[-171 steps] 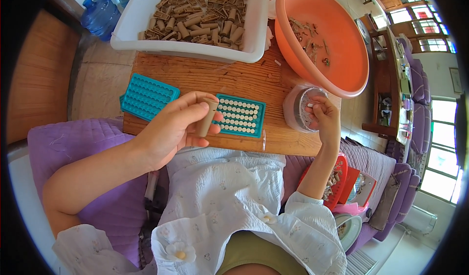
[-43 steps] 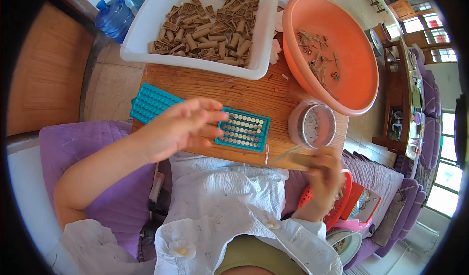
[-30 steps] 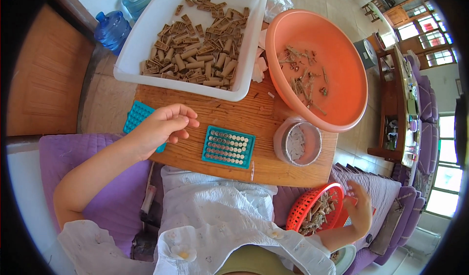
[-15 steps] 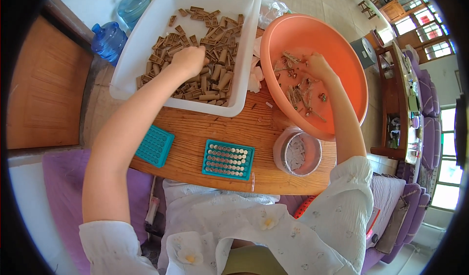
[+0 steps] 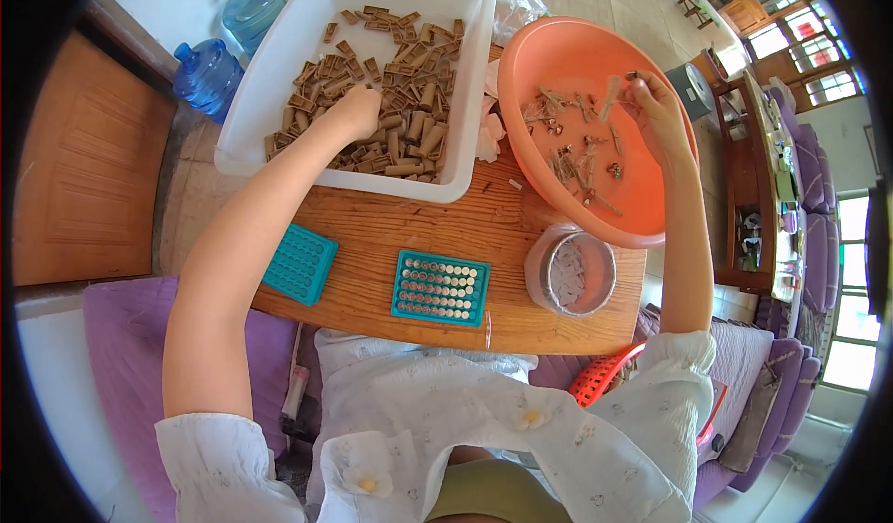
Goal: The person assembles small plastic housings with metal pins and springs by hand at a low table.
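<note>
My left hand [image 5: 357,114] reaches into the white plastic tub [image 5: 446,191], over a heap of small brown plastic housings [image 5: 423,95]. Its fingers are curled; whatever they hold is hidden behind the hand. Above the far right part of an orange basin [image 5: 665,211], my right hand [image 5: 659,116] is raised and pinches a small pale, see-through strip [image 5: 610,97]. A dark bit shows at its fingertips. Inside the basin lie similar thin strips and small metal parts [image 5: 579,165].
On the wooden table [image 5: 372,209] stand a teal tray [image 5: 441,287] with rows of small silvery round pieces, another teal tray [image 5: 300,264] and a clear tub [image 5: 569,272] of whitish pieces. Blue water bottles [image 5: 206,79] stand behind at left. A red basket [image 5: 600,374] sits by the near edge.
My right hand has risen from the basin's bottom and moved right, lifting the pale strip. My left hand stays in the tub, shifted slightly left. The view has tilted a little.
</note>
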Action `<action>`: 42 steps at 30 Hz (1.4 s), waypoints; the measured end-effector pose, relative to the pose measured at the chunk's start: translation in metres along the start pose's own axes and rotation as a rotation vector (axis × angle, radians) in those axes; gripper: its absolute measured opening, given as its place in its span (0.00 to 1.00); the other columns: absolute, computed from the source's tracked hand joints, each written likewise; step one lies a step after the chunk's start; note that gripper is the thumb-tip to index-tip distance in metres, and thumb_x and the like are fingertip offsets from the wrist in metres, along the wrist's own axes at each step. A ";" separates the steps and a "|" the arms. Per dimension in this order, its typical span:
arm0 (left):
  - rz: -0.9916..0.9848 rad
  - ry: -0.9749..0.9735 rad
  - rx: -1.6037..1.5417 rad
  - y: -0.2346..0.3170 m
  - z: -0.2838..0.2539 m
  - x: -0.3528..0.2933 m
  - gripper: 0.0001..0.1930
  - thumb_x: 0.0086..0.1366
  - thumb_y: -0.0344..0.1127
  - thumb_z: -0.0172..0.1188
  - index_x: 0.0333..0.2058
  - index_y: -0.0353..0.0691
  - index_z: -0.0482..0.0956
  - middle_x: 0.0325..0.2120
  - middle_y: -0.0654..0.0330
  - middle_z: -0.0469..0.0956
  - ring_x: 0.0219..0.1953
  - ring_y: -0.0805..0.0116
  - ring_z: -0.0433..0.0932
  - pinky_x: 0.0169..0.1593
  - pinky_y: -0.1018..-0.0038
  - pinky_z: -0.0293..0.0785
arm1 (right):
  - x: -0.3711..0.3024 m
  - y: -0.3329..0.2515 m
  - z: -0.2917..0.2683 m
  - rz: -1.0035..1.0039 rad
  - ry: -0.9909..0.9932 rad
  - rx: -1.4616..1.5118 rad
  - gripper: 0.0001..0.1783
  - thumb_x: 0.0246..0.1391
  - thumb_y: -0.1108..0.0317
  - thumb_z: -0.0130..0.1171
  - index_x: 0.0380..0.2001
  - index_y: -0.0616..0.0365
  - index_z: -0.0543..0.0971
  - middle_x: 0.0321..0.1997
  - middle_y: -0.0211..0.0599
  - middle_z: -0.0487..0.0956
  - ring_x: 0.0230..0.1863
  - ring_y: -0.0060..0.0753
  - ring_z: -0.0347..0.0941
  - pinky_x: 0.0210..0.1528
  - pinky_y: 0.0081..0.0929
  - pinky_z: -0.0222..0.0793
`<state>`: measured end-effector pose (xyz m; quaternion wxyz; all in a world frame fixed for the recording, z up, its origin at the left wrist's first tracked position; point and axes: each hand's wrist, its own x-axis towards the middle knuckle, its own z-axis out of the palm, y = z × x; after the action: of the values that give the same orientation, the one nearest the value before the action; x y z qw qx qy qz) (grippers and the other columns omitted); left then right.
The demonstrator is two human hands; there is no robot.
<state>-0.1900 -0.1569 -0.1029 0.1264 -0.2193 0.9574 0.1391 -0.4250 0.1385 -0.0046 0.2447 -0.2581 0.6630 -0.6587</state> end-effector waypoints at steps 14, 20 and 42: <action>0.174 0.238 -0.722 0.044 -0.045 -0.089 0.13 0.57 0.29 0.49 0.42 0.36 0.63 0.27 0.52 0.73 0.29 0.64 0.73 0.27 0.73 0.70 | -0.131 -0.017 0.081 -0.050 -0.238 0.927 0.08 0.54 0.64 0.49 0.35 0.54 0.72 0.13 0.20 0.56 0.12 0.13 0.46 0.31 0.19 0.60; 0.100 -0.260 -1.223 0.056 -0.055 -0.187 0.10 0.59 0.30 0.42 0.40 0.37 0.62 0.22 0.64 0.67 0.17 0.82 0.58 0.17 0.84 0.57 | -0.154 0.002 0.132 0.239 -0.084 0.669 0.13 0.54 0.62 0.49 0.39 0.58 0.71 0.14 0.20 0.57 0.13 0.12 0.48 0.29 0.15 0.62; 0.369 -0.023 -1.434 0.061 -0.056 -0.239 0.21 0.53 0.32 0.61 0.44 0.37 0.65 0.43 0.57 0.69 0.44 0.74 0.70 0.38 0.82 0.71 | -0.228 -0.020 0.253 -0.316 0.309 0.018 0.09 0.38 0.83 0.59 0.26 0.65 0.72 0.22 0.34 0.76 0.22 0.17 0.72 0.22 0.13 0.65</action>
<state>-0.0196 -0.0298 0.0344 -0.0633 -0.0822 0.6512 0.7517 -0.0860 0.1009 0.0087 0.0363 -0.2528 0.6380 -0.7264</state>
